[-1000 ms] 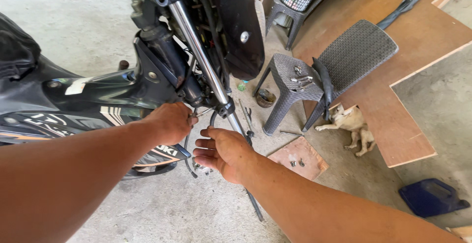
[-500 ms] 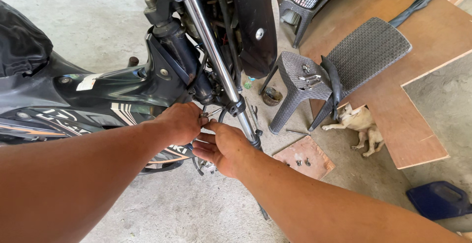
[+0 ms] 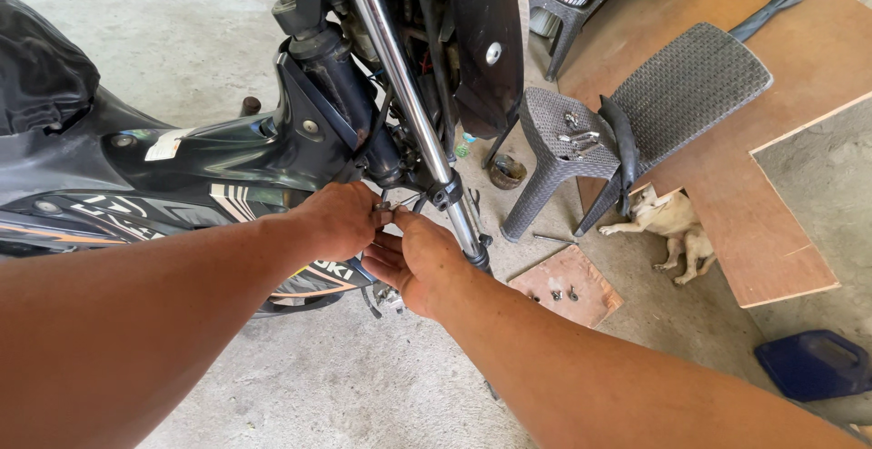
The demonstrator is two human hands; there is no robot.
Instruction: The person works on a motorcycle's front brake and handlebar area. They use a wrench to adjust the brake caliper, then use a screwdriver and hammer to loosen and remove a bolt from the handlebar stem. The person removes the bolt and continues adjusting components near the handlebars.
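Front of a black motorcycle (image 3: 227,154) standing on a concrete floor (image 3: 363,385). The left hand (image 3: 341,219) and right hand (image 3: 420,260) are meeting just beside the lower end of the chrome fork tube (image 3: 409,95). The left hand's fingers are curling inward, pinching a small metal part (image 3: 382,207) at the fork's base; the right hand's fingers are lying extended and close together, fingertips touching the same spot. To the right, a grey woven plastic chair (image 3: 636,113) is carrying loose metal parts (image 3: 579,140) on its seat. A light-coloured dog (image 3: 668,224) is lying beneath it, near a small board (image 3: 568,281) holding bolts.
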